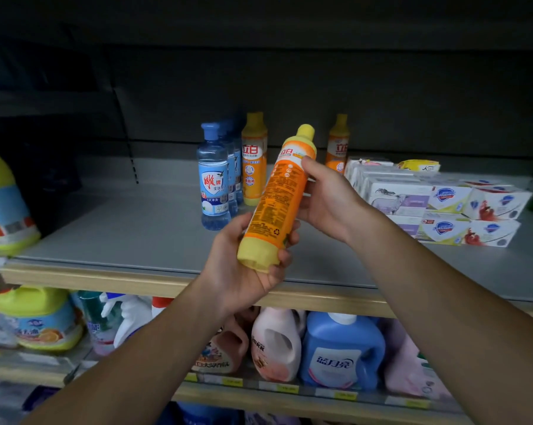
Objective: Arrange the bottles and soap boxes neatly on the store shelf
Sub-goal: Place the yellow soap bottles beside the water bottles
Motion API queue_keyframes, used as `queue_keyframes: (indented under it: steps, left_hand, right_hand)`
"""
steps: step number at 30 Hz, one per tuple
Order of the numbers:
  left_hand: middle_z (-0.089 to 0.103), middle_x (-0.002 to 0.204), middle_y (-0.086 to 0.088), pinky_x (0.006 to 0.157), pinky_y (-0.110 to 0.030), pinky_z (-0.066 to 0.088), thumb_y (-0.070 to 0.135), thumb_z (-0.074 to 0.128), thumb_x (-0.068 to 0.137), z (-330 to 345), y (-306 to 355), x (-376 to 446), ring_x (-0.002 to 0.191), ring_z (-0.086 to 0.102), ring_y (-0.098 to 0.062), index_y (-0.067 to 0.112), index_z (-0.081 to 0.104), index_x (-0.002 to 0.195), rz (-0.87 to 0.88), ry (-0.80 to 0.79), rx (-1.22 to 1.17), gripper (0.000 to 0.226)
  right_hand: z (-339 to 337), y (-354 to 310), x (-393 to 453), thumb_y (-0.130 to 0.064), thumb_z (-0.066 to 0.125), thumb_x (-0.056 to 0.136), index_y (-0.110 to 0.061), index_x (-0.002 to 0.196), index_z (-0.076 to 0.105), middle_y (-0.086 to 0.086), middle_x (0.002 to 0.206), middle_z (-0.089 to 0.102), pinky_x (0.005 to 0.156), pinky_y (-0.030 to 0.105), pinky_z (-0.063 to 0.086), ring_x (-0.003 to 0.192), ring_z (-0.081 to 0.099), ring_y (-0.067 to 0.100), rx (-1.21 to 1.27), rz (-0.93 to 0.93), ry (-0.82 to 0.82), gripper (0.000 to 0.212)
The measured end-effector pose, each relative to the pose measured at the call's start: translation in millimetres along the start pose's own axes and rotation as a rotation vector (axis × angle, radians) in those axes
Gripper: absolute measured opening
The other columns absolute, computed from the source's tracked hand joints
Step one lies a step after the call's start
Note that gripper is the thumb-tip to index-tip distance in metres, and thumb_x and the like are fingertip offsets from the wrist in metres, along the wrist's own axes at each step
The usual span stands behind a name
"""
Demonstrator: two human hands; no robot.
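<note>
Fingers (285, 256) of the left hand (243, 265) and right hand (323, 197) grasp a tilted orange dish-soap bottle (277, 197) above the shelf (121, 240).

— Which bottle is off the grey shelf (130, 237)?
— An orange detergent bottle (277, 197), tilted, yellow cap up-right, held above it.
— And standing?
— A row of blue bottles (213, 179), two orange bottles (254, 161) upright behind; soap boxes (443, 207) stacked right.
</note>
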State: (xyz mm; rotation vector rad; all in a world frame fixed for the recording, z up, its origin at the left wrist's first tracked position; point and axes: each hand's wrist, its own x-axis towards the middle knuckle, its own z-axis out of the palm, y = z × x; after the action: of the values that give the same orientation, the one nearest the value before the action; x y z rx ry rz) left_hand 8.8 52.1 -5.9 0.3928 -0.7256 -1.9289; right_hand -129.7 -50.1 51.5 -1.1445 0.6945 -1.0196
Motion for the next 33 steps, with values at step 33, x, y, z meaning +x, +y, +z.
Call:
queue_keyframes:
  steps: [33]
  left_hand:
    - [0.074, 0.094, -0.001, 0.076, -0.04, 0.06, 0.048, 0.043, 0.099, -45.4, 15.9, 18.9, 0.091, 0.071, -0.02, 0.023, 0.065, 0.103, 0.305, 0.582, 0.985, 0.033]
  right_hand:
    - [20.0, 19.8, 18.5, -0.033, 0.069, 0.089, -0.027, 0.117, 0.051, -0.005, 0.11, 0.067, 0.087, 0.045, 0.057, 0.098, 0.068, 0.015, -0.393, -0.2, 0.147, 0.034]
